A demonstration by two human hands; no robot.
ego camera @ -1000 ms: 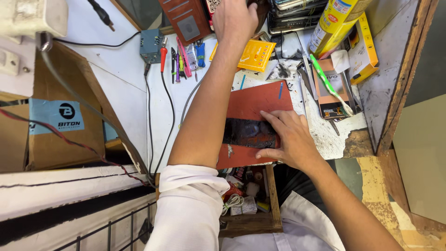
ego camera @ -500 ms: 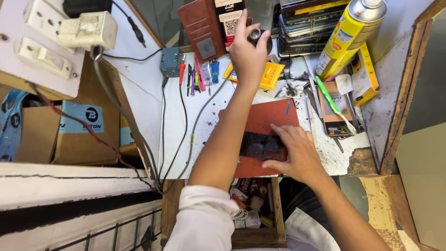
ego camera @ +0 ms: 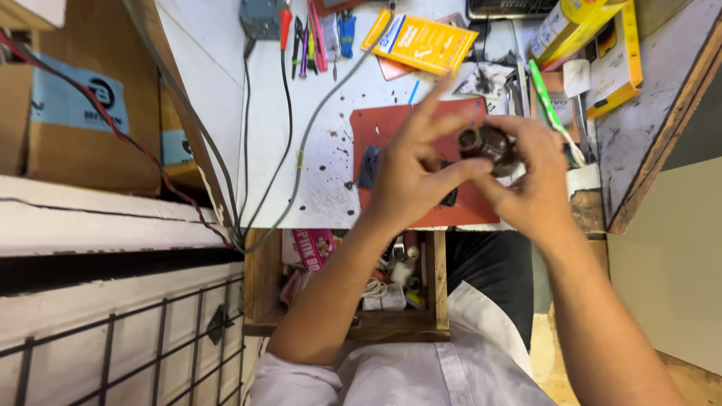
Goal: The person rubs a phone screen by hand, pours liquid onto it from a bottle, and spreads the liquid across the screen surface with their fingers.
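Note:
Both my hands meet above a red work mat (ego camera: 383, 124) on the white bench. Together they grip a small dark round object (ego camera: 490, 143) with a ring-shaped opening at one end. My left hand (ego camera: 417, 169) pinches it from the left with thumb and middle finger, the index finger stretched out. My right hand (ego camera: 530, 188) wraps around it from the right. A flat dark device (ego camera: 368, 167) lies on the mat under my left hand, partly hidden.
A yellow packet (ego camera: 421, 41) and hand tools (ego camera: 316, 34) lie at the bench's far side, and cables (ego camera: 289, 162) run across it. A yellow can (ego camera: 564, 26) and green tool (ego camera: 547, 101) are right. An open drawer (ego camera: 376, 297) sits below; cardboard box (ego camera: 71, 131) left.
My left hand has come back from the far shelf with the dark round object. My right hand has lifted off the device on the mat and joined it.

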